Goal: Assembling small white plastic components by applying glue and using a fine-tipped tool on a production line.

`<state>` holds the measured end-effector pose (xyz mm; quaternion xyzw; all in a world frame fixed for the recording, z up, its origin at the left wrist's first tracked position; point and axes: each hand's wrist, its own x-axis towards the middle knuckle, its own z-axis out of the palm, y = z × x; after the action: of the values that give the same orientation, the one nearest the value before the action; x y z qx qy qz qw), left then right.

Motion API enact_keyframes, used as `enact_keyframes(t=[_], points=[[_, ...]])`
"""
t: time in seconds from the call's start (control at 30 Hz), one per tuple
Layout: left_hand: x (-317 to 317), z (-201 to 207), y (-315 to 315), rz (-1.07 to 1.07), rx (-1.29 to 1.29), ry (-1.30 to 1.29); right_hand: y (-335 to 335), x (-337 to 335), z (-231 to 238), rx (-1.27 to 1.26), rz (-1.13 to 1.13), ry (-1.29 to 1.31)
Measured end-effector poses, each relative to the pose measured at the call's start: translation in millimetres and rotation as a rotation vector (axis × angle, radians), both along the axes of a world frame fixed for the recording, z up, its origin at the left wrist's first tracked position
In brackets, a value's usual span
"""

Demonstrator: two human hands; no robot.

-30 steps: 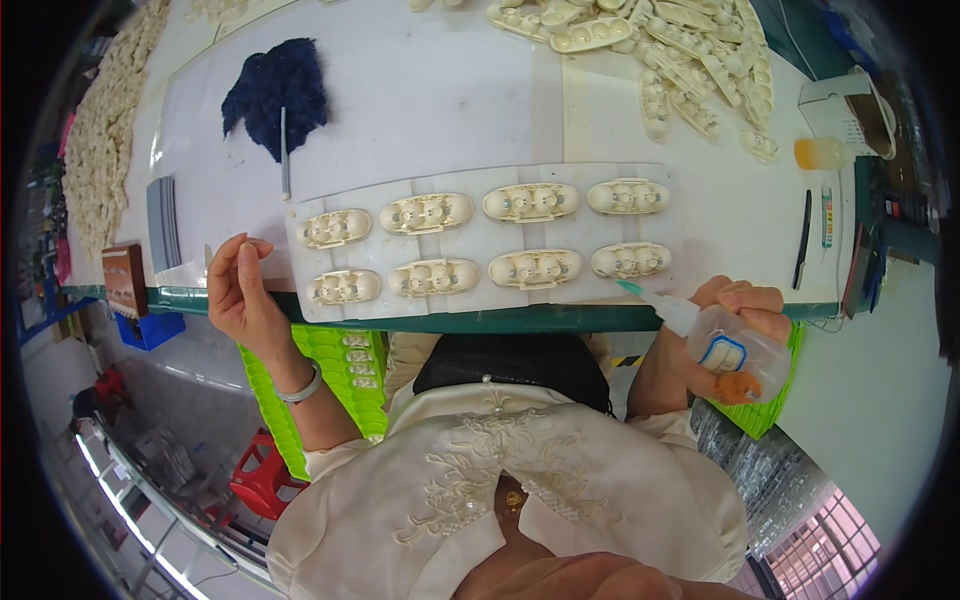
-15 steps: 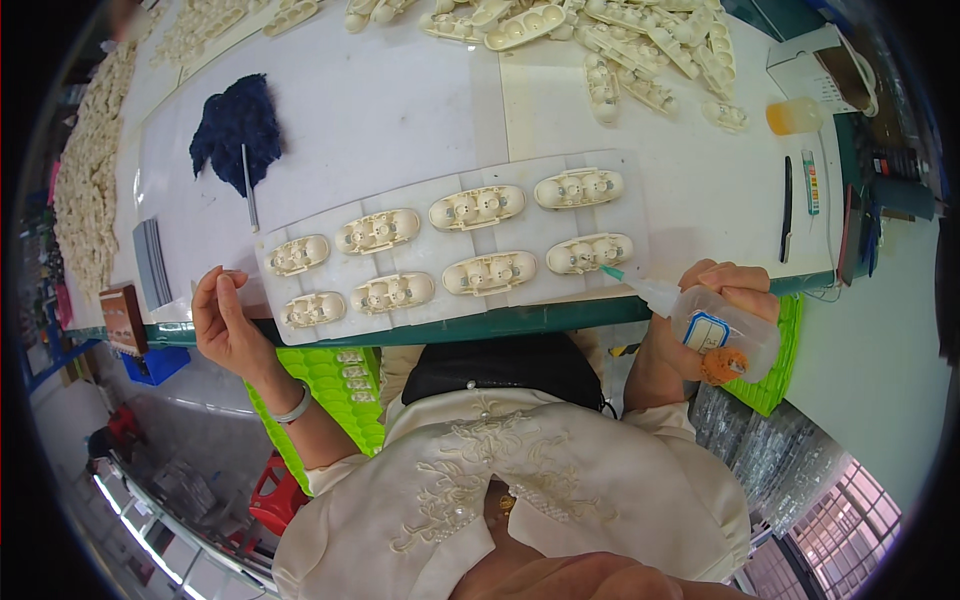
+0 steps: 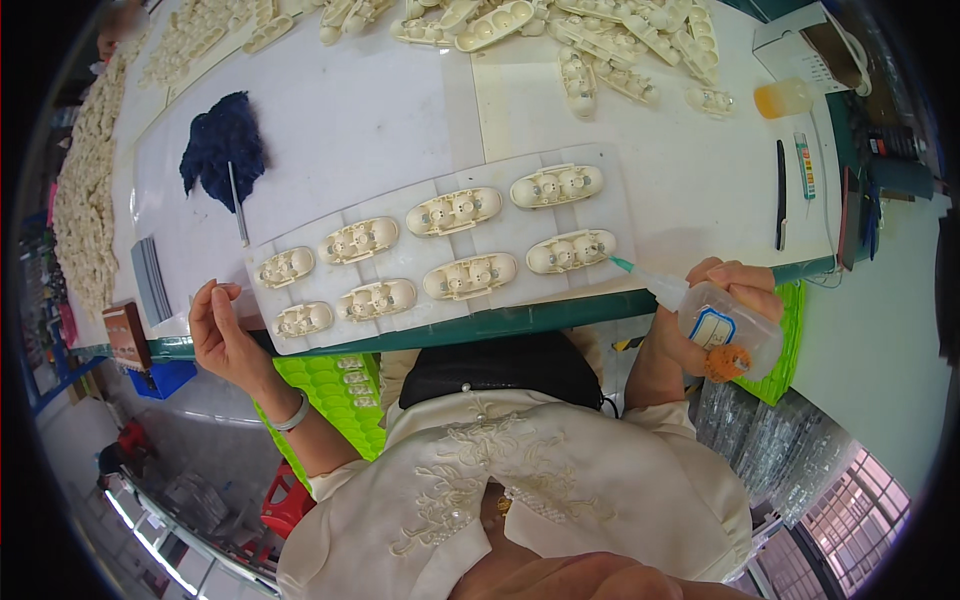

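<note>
My right hand (image 3: 735, 295) is wrapped round a translucent squeeze bottle (image 3: 752, 335) with a blue-edged label and an orange textured patch. The bottle lies tilted, its narrow nozzle with a green tip (image 3: 622, 264) pointing left. That tip is just beside the right end of the nearest cream plastic part (image 3: 571, 252); contact cannot be made out. Several such oval parts with round domes stand in two rows on a white board (image 3: 330, 275). At the board's left end my left hand (image 3: 225, 335) hovers with loosely bent fingers, thumb apart, and nothing visible in it.
A dark blue cloth (image 3: 225, 145) with a metal tweezer-like tool (image 3: 237, 205) lies behind the board. Heaps of cream parts (image 3: 640, 40) fill the far side. At the right are an orange-filled container (image 3: 783, 98), a white box (image 3: 808, 50) and a black pen-like tool (image 3: 781, 195).
The green nozzle tip has drawn off the near right part to just past its right end. The whole table view has shifted slightly left. My left hand stays by the board's end.
</note>
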<state>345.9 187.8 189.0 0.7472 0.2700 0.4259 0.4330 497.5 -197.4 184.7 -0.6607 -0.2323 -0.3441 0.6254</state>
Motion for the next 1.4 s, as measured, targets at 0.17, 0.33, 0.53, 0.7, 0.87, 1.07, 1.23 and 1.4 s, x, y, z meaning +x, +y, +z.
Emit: enact_keyframes(t=[0.17, 0.33, 0.53, 0.7, 0.87, 1.07, 1.23, 1.4], points=[[0.4, 0.7, -0.6, 0.017, 0.003, 0.022, -45.1, -7.0, -4.5, -0.085, 0.535, 0.007], [1.3, 1.1, -2.1, 0.017, 0.009, 0.022, -21.4, -15.3, 1.0, -0.079, 0.375, -0.02], [4.4, -1.0, -0.4, 0.002, 0.018, 0.018, -15.7, -9.8, 1.7, 0.213, 0.074, 0.093], [0.7, -1.6, 2.1, -0.003, 0.027, 0.04, -43.0, 2.6, 10.8, 0.279, -0.088, 0.359], [-0.3, -6.1, 4.2, -0.02, 0.018, 0.039, -52.7, 35.0, 32.7, 0.433, 0.514, 0.38], [9.1, -1.9, 2.9, -0.076, -0.034, 0.025, -25.7, 98.3, 40.7, 0.059, 0.105, 0.386], [6.3, 4.7, 0.3, -0.071, -0.1, 0.044, 8.1, 170.7, 39.6, -0.363, -0.183, 0.195], [28.1, 27.5, 7.2, -0.147, -0.022, 0.22, -51.7, 255.8, -29.3, -0.663, -0.536, 0.086]])
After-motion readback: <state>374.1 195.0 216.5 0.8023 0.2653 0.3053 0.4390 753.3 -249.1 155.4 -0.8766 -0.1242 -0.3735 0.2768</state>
